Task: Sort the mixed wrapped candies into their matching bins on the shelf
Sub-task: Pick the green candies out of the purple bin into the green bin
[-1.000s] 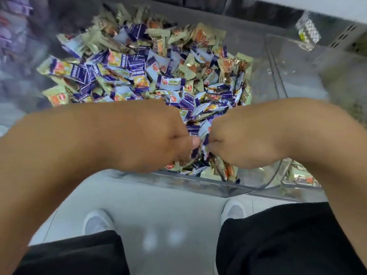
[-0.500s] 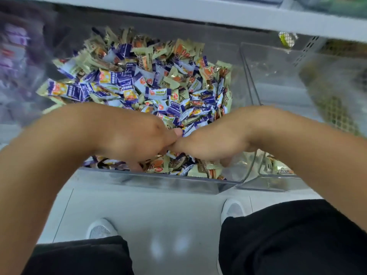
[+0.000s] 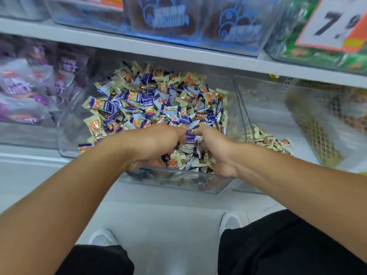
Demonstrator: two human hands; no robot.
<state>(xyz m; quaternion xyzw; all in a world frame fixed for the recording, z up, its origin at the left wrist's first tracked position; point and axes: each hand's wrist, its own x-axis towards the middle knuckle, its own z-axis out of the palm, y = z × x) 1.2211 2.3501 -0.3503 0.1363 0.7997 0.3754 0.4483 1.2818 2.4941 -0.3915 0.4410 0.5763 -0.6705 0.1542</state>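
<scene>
A clear plastic bin [image 3: 174, 183] on the lower shelf is heaped with mixed wrapped candies [image 3: 155, 102] — crinkly purple-and-white wrappers tangled with pale green ones printed in orange. Both hands are sunk into the near end of the heap: the left hand [image 3: 153, 147] curls its fingers down into the wrappers, and the right hand [image 3: 216, 149] does likewise, a purple candy caught between the two, though exactly what each grips is buried. The clear bin to the right [image 3: 246, 120] holds a small drift of pale green candies [image 3: 268, 139] only. Left, a bin of purple packets [image 3: 25, 96] blurs out — above, a price card [image 3: 335, 22] is cut off.
</scene>
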